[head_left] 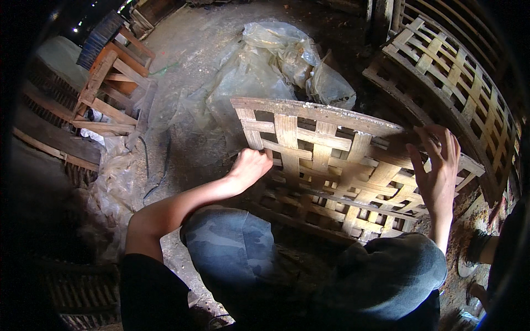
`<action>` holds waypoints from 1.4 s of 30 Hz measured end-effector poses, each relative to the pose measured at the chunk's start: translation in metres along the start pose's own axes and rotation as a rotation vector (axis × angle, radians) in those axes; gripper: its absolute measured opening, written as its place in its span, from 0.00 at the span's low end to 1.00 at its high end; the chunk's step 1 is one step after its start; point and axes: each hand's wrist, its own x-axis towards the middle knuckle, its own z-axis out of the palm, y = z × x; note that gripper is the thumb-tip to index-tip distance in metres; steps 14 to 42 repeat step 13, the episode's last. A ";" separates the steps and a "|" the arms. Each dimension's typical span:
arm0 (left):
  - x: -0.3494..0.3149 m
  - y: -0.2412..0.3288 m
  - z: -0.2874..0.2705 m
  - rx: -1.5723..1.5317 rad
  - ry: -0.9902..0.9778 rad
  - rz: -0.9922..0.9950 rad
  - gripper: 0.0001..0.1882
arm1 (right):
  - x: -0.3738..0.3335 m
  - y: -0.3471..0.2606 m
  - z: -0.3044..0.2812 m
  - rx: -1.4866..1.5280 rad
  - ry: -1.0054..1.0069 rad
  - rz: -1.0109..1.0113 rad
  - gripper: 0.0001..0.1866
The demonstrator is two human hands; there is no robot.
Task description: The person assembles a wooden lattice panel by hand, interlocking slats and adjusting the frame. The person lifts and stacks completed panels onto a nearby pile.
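Note:
A woven bamboo panel (286, 132) with a wooden rim stands tilted in front of my knees, its slats crossing in an open lattice. My left hand (251, 167) is closed around its left side edge. Over the right part of the top rim is my right hand (439, 157), with fingers spread and slightly bent; whether it touches the rim I cannot tell. A shadow falls across the panel near this hand. Below the panel's lower edge, more lattice of the same kind (353, 220) shows, partly hidden by my knees.
Another woven panel (469, 83) leans at the far right. Crumpled clear plastic sheeting (259, 71) lies on the dirty floor ahead. To the left stand a wooden frame (107, 118) and more plastic (113, 182). Another person's feet (468, 265) are at the lower right.

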 end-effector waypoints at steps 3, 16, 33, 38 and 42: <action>0.002 0.000 0.002 0.006 0.011 0.029 0.10 | -0.002 0.000 -0.001 0.001 0.010 0.012 0.15; -0.014 -0.022 0.024 -0.302 0.299 0.107 0.14 | -0.006 0.000 -0.006 -0.033 -0.017 0.001 0.16; -0.014 -0.022 0.024 -0.302 0.299 0.107 0.14 | -0.006 0.000 -0.006 -0.033 -0.017 0.001 0.16; -0.014 -0.022 0.024 -0.302 0.299 0.107 0.14 | -0.006 0.000 -0.006 -0.033 -0.017 0.001 0.16; -0.014 -0.022 0.024 -0.302 0.299 0.107 0.14 | -0.006 0.000 -0.006 -0.033 -0.017 0.001 0.16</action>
